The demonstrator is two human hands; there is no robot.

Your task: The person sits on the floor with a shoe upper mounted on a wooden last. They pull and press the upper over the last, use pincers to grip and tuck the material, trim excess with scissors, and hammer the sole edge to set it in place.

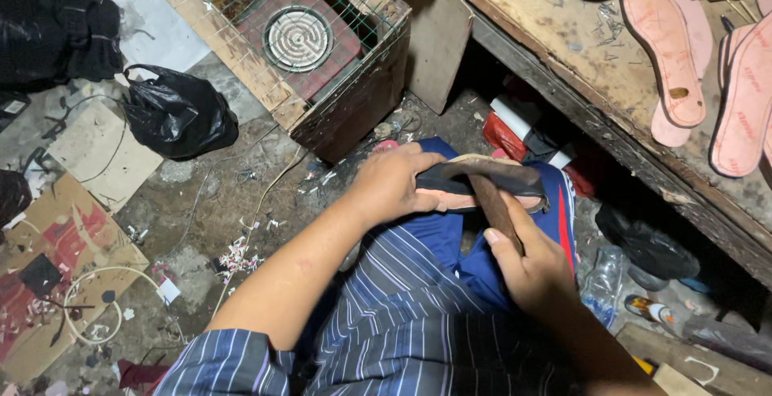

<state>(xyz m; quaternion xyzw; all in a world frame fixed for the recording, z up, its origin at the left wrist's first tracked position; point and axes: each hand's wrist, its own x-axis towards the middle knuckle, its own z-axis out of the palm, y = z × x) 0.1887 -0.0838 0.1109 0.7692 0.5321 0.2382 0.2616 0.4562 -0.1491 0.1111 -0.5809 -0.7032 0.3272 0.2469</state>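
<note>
My left hand (390,183) grips a sandal (482,179) with a dark upper and a pink sole, resting it on my knee. The sandal lies sideways, toe to the right. My right hand (527,263) holds the brown wooden handle of a tool (492,203), whose far end presses against the sandal's edge. The tool's head is hidden by the sandal. My lap is covered by blue shorts with a red stripe and a striped shirt.
A wooden box with wire mesh and a round coil heater (297,38) stands ahead on the floor. A black plastic bag (177,114) lies left. Pink soles (671,58) rest on the wooden workbench (579,58) at right. Cardboard, scraps and bottles litter the floor.
</note>
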